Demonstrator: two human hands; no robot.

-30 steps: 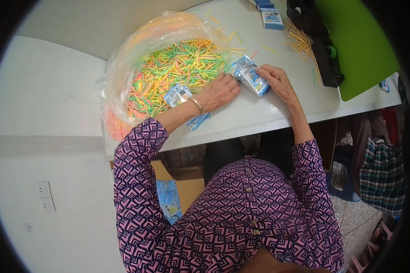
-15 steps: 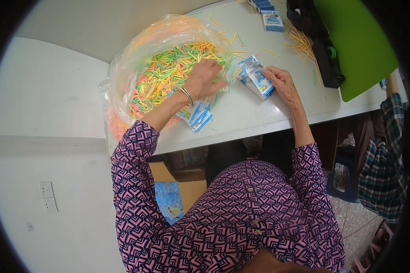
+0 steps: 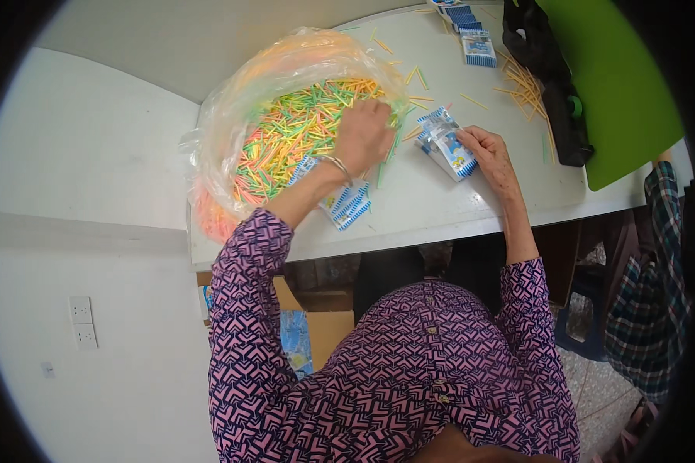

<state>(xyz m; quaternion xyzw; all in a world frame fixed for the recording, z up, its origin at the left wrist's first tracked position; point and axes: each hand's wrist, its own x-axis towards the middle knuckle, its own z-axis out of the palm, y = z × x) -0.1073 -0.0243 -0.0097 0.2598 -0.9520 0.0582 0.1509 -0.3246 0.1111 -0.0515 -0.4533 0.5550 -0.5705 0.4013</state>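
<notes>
One head view: two bare hands over a pale surface (image 3: 421, 218), an open bag on its left part.
Left hand (image 3: 365, 135): bent over the right side of the heap in the bag, fingertips hidden; whether it has caught anything cannot be told.
Right hand (image 3: 488, 158): thumb and fingers pinching the right side of a blue-and-white packet (image 3: 451, 148).
Blue-and-white packet: slanted, just right of the bag, with perhaps another beneath; whether open or filled cannot be told.
Packets by the left wrist (image 3: 347, 207): overlapping at the bag's near right edge, partly under the forearm.
Far packets (image 3: 479, 48): overlapping in a line toward the far edge; judged by their tidy order, probably dealt with, though their contents do not show.
How far along: seemingly midway, with one packet in hand and plenty of sticks left loose.
Clear plastic bag (image 3: 220, 127): mouth wide, heaped with short sticks (image 3: 289, 127) in green, yellow, orange and pink.
Strays (image 3: 527, 89): yellowish sticks bunched beside a black holder (image 3: 567, 127).
Carton (image 3: 332, 328): below the surface, blue sheeting (image 3: 295, 339) beside or inside it.
</notes>
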